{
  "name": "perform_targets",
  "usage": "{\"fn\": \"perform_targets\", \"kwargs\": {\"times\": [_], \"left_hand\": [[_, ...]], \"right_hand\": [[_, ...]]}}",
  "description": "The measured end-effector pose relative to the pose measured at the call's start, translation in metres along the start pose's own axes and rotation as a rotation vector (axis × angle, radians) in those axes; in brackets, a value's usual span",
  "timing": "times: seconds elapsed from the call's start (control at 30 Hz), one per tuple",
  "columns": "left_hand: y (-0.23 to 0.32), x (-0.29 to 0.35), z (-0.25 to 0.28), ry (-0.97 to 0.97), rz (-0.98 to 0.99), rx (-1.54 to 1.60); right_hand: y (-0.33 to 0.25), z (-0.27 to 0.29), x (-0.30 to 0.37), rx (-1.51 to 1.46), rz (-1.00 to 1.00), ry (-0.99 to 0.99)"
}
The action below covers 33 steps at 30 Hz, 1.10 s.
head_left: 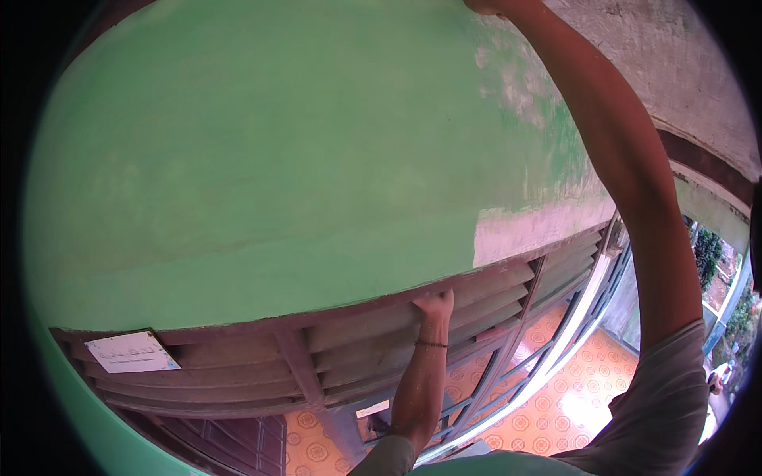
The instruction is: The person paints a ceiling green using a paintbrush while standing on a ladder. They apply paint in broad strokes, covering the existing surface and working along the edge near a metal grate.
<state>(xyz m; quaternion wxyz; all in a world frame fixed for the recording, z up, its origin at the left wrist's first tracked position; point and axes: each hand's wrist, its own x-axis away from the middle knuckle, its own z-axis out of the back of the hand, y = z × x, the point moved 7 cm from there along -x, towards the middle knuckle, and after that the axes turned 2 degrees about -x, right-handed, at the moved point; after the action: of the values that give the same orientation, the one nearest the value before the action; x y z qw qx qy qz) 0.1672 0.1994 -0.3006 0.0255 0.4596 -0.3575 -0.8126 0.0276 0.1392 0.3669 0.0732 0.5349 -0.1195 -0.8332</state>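
My left hand (435, 304) is raised to the brown wooden louvred vent (373, 337), closed at its top rail, with the fingertips hidden. A dark bracelet (431, 343) circles that wrist. My right arm reaches high up along the wall, and only the edge of my right hand (486, 8) shows at the top of the picture. Its fingers, and anything in them, are out of sight. Green paint covers most of the wall (294, 166) before me. Toward the right, pale patches (532, 230) show a pinkish surface with ragged and streaked green edges.
A white sign (132, 352) is fixed on the vent at left. Far below lies an orange patterned tile floor (548, 381), with metal railings (516, 373) beside it. A bare grey surface (675, 63) adjoins at upper right. Greenery (708, 258) shows outside.
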Motion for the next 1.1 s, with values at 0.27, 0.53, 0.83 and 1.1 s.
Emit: {"fn": "perform_targets", "kwargs": {"times": [0.27,0.53,0.83,1.1], "left_hand": [[0.02,0.005,0.018,0.05,0.033,0.127],[0.007,0.002,0.023,0.141,0.062,0.481],[-0.005,-0.008,0.017,0.084,0.042,-0.069],[-0.018,0.001,-0.01,-0.013,0.127,-0.05]], "right_hand": [[-0.002,0.008,0.012,-0.114,0.113,-0.022],[-0.018,0.007,-0.013,0.01,0.101,-0.08],[-0.036,0.009,0.009,0.129,0.14,-0.115],[-0.044,0.019,0.018,-0.077,0.015,-0.103]]}}
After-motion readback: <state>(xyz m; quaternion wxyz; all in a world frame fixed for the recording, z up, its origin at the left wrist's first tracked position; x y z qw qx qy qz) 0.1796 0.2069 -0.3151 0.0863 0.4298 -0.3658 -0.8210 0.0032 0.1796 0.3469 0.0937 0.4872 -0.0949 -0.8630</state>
